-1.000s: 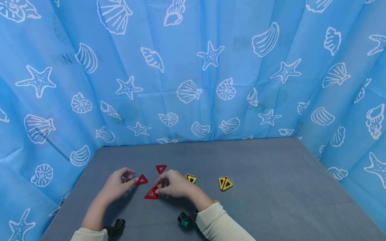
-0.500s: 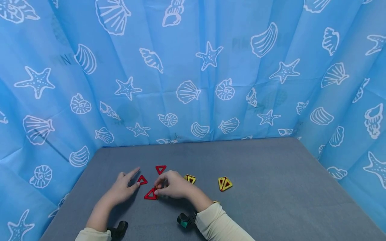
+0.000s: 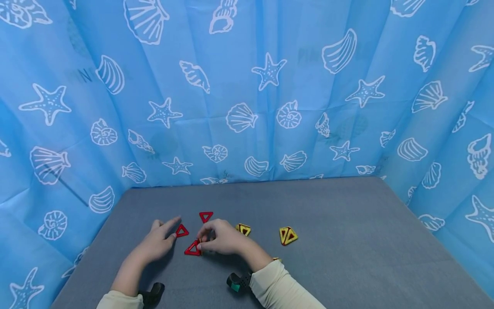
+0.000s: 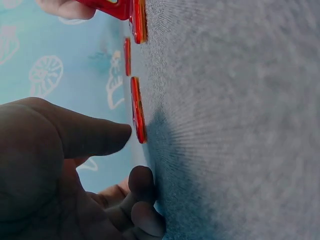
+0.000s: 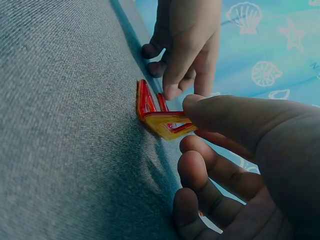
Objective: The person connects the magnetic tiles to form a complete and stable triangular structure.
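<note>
My right hand (image 3: 223,237) pinches a triangular magnetic tile (image 5: 167,129), yellow and red, between thumb and fingers. The tile leans up from the cloth, its lower edge meeting a red triangular tile (image 3: 193,248) that lies flat. In the head view the fingers cover most of the held tile. My left hand (image 3: 157,242) hovers low over the cloth with its index finger stretched forward. Its thumb tip comes right up to a second red triangular tile (image 3: 182,231), which also lies flat; the left wrist view shows this red tile (image 4: 138,111) edge-on beside the thumb.
Behind both hands lies another red triangle (image 3: 206,216). Right of the right hand are a yellow tile (image 3: 243,229) and a pair of joined yellow triangles (image 3: 288,235). The grey cloth-covered table (image 3: 347,257) ends at a blue shell-print curtain (image 3: 247,94).
My left hand has shifted slightly right, and its index finger has straightened from a bent pose. My right hand keeps its pinch on the tile, almost still.
</note>
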`<action>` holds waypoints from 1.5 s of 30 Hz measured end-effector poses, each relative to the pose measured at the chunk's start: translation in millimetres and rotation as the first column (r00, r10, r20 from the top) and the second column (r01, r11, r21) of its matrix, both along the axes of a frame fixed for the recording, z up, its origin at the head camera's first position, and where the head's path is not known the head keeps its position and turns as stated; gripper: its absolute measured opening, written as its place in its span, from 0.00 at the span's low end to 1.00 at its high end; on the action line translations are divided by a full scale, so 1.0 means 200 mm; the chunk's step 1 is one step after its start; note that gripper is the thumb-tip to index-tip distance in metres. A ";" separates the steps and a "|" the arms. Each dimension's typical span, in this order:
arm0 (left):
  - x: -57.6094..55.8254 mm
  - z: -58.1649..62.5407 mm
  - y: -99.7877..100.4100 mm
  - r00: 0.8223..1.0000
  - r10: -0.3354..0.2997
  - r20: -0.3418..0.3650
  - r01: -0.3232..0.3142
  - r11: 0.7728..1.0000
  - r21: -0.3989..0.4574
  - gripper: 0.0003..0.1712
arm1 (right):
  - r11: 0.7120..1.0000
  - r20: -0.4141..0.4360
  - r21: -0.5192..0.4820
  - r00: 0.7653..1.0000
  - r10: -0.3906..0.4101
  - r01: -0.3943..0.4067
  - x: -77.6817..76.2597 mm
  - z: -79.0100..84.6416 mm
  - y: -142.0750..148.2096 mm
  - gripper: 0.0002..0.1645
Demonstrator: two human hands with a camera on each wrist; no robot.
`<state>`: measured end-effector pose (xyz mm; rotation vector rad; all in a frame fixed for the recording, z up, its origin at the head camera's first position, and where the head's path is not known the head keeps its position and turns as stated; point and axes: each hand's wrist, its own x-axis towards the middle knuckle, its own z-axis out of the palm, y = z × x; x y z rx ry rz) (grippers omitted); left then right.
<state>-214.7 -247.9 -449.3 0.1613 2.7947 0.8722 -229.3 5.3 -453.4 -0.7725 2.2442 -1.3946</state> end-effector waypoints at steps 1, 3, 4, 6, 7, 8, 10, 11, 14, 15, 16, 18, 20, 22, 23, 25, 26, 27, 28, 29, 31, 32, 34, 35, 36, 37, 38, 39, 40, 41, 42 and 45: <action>0.00 0.00 0.00 1.000 -0.001 0.002 0.001 1.000 -0.001 0.31 | 1.000 0.006 -0.004 1.000 0.001 -0.001 0.00 0.00 0.00 0.09; 0.00 0.01 0.01 1.000 -0.003 0.006 0.003 1.000 0.001 0.30 | 1.000 0.010 -0.008 1.000 0.003 -0.003 0.00 0.00 0.00 0.09; 0.00 0.01 0.01 1.000 -0.001 0.007 0.001 1.000 -0.002 0.29 | 1.000 0.008 -0.009 1.000 0.003 -0.003 0.00 0.00 0.00 0.09; 0.01 0.02 0.01 1.000 -0.002 0.003 0.002 1.000 -0.006 0.27 | 1.000 0.006 -0.011 1.000 0.002 -0.002 0.00 0.00 0.00 0.09; 0.01 0.02 0.01 1.000 0.001 0.002 -0.001 1.000 -0.007 0.27 | 1.000 0.004 -0.012 1.000 0.002 -0.002 0.00 -0.01 0.00 0.09; 0.01 0.02 0.01 1.000 0.003 0.000 -0.003 1.000 -0.010 0.27 | 1.000 0.001 -0.013 1.000 0.002 -0.002 0.00 -0.01 0.00 0.09; 0.01 0.02 0.01 1.000 0.008 -0.005 -0.008 1.000 -0.013 0.26 | 1.000 -0.001 -0.013 1.000 0.004 -0.004 0.00 -0.01 0.00 0.09; 0.01 0.01 0.01 1.000 0.008 -0.011 -0.008 1.000 -0.019 0.26 | 1.000 -0.001 -0.012 1.000 0.003 -0.003 0.00 -0.01 0.00 0.09; 0.01 0.01 0.00 1.000 0.014 -0.018 -0.014 1.000 -0.022 0.25 | 1.000 -0.008 -0.005 1.000 0.003 -0.003 0.00 -0.01 0.01 0.09; 0.00 0.01 0.00 1.000 0.015 -0.019 -0.015 1.000 -0.019 0.26 | 1.000 -0.011 -0.002 1.000 0.002 -0.002 0.00 -0.01 0.00 0.09; 0.00 0.01 -0.01 1.000 0.014 -0.022 -0.014 1.000 -0.016 0.26 | 1.000 -0.011 0.000 1.000 0.001 -0.001 0.00 -0.01 0.00 0.09; 0.00 0.02 -0.02 1.000 0.018 -0.022 -0.018 1.000 0.003 0.25 | 1.000 -0.015 0.005 1.000 -0.002 0.002 0.00 -0.01 0.00 0.09; 0.00 0.02 -0.02 0.999 0.017 -0.032 -0.016 1.000 0.024 0.24 | 1.000 -0.015 0.007 1.000 -0.004 0.004 0.00 0.00 0.00 0.10; 0.00 0.01 -0.03 0.999 0.009 -0.043 -0.007 0.999 0.054 0.23 | 1.000 -0.010 0.008 1.000 -0.005 0.005 0.00 0.00 0.00 0.10; -0.01 0.01 -0.03 0.999 0.010 -0.043 -0.007 0.997 0.071 0.22 | 1.000 -0.007 0.007 1.000 -0.005 0.005 0.00 0.00 0.00 0.10; -0.01 0.01 -0.02 0.999 0.010 -0.040 -0.005 0.995 0.104 0.22 | 1.000 0.000 0.002 1.000 -0.004 0.004 0.00 0.00 0.00 0.09; -0.01 0.01 -0.02 0.999 0.008 -0.035 -0.004 0.993 0.120 0.22 | 1.000 0.002 0.001 1.000 -0.003 0.003 0.00 0.00 0.00 0.09; -0.02 0.01 -0.02 1.000 0.012 -0.024 -0.009 0.990 0.138 0.22 | 1.000 0.004 0.000 1.000 -0.002 0.002 0.00 0.00 0.00 0.09; -0.02 0.01 -0.02 1.000 0.014 -0.014 -0.012 0.988 0.152 0.22 | 1.000 0.006 -0.002 1.000 0.000 0.000 0.00 0.00 0.00 0.09; -0.02 0.01 -0.01 1.000 0.014 -0.005 -0.013 0.986 0.168 0.22 | 1.000 0.006 -0.003 1.000 0.002 -0.002 0.00 0.00 0.01 0.10; -0.02 0.01 -0.01 1.000 0.005 0.012 -0.007 0.981 0.193 0.22 | 1.000 0.006 -0.004 1.000 0.006 -0.006 0.00 -0.01 0.01 0.10; -0.02 0.01 -0.01 1.000 -0.005 0.020 0.001 0.979 0.204 0.23 | 1.000 0.006 -0.006 1.000 0.007 -0.007 0.00 -0.01 0.01 0.10; -0.02 0.02 0.00 0.999 -0.020 0.042 0.010 0.975 0.223 0.23 | 1.000 0.010 -0.011 1.000 0.008 -0.007 0.00 -0.01 0.01 0.10; -0.02 0.02 0.00 0.998 -0.032 0.050 0.019 0.973 0.229 0.23 | 1.000 0.009 -0.012 1.000 0.009 -0.008 0.00 -0.01 0.01 0.10; -0.02 0.02 0.00 0.997 -0.043 0.061 0.027 0.972 0.235 0.22 | 1.000 0.009 -0.015 1.000 0.007 -0.007 0.00 -0.02 0.01 0.10; -0.02 0.02 0.00 0.996 -0.052 0.070 0.034 0.970 0.239 0.22 | 1.000 0.006 -0.014 1.000 0.006 -0.006 0.00 -0.02 0.01 0.09; -0.02 0.02 0.00 0.995 -0.071 0.072 0.051 0.969 0.241 0.22 | 1.000 0.004 -0.013 1.000 0.005 -0.005 0.00 -0.02 0.01 0.09; -0.02 0.02 0.00 0.994 -0.078 0.077 0.057 0.968 0.244 0.22 | 1.000 0.003 -0.011 1.000 0.005 -0.005 0.00 -0.02 0.01 0.09; -0.02 0.02 0.00 0.993 -0.090 0.078 0.068 0.967 0.246 0.22 | 1.000 0.000 -0.010 1.000 0.004 -0.004 0.00 -0.02 0.01 0.09; -0.02 0.02 0.00 0.992 -0.099 0.079 0.077 0.966 0.248 0.21 | 1.000 -0.001 -0.009 1.000 0.003 -0.003 0.00 -0.02 0.01 0.09; -0.02 0.02 0.01 0.991 -0.104 0.080 0.081 0.965 0.250 0.21 | 1.000 -0.002 -0.008 1.000 0.002 -0.002 0.00 -0.02 0.01 0.09; -0.02 0.02 0.01 0.991 -0.105 0.078 0.082 0.964 0.252 0.21 | 1.000 0.004 -0.013 1.000 0.001 -0.001 0.00 -0.02 0.01 0.09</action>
